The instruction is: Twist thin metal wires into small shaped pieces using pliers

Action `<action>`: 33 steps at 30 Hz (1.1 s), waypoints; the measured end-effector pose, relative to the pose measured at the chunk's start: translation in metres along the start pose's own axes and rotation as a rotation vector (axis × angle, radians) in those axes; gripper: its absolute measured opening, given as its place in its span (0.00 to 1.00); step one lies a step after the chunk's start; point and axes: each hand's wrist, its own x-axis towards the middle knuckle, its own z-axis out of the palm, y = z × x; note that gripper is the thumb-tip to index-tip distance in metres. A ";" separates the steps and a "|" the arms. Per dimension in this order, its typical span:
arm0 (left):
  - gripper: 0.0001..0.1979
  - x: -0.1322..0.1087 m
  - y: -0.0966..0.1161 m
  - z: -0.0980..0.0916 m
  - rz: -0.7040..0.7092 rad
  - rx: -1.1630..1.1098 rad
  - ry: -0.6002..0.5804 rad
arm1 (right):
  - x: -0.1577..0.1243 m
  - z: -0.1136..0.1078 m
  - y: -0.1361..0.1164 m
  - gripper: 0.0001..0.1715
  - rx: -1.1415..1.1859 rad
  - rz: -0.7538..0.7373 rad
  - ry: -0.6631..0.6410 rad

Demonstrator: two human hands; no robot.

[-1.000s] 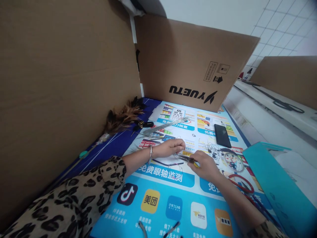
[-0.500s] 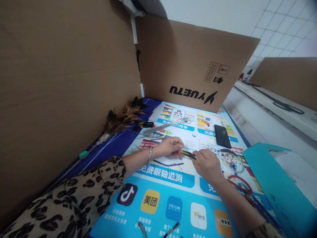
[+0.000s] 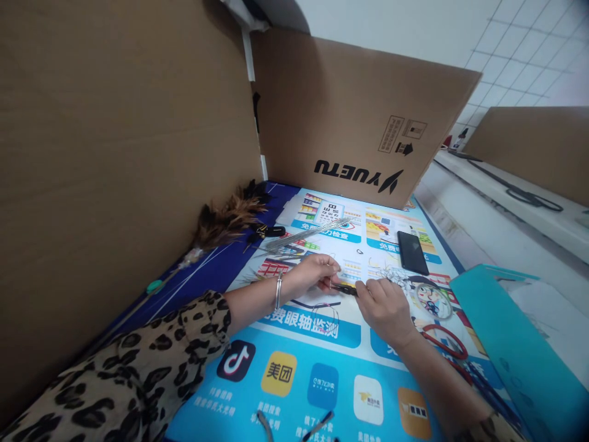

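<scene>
My right hand (image 3: 384, 310) is closed around the handles of a pair of pliers (image 3: 346, 288), whose dark jaws point left. The jaw tips reach the fingers of my left hand (image 3: 319, 274). That hand pinches a thin wire, of which only a tiny part shows between thumb and fingertips. Just below, a loop of fine wire (image 3: 326, 316) lies on the printed sheet. Beyond my left hand rests a bundle of straight silver wires (image 3: 308, 236).
Tall cardboard panels (image 3: 350, 116) stand at the left and back. A feather duster (image 3: 230, 218) and second pliers (image 3: 275, 231) lie at left. To the right are a black phone (image 3: 413, 253), wire scraps (image 3: 391, 274), a clear round dish (image 3: 434, 301), a red ring (image 3: 460, 350) and a turquoise box (image 3: 499, 325).
The pliers have moved slightly left and turned, bringing their jaws to my left fingertips. My right hand has rolled over, and its knuckles now cover more of the handles. My left hand has barely moved.
</scene>
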 end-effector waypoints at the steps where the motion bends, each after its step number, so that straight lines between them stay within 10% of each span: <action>1: 0.11 0.000 0.000 0.000 -0.002 -0.010 0.005 | 0.000 0.000 0.000 0.15 0.005 0.002 0.002; 33: 0.10 0.001 -0.004 0.000 -0.041 -0.136 0.017 | 0.001 0.000 0.002 0.10 -0.093 -0.065 0.113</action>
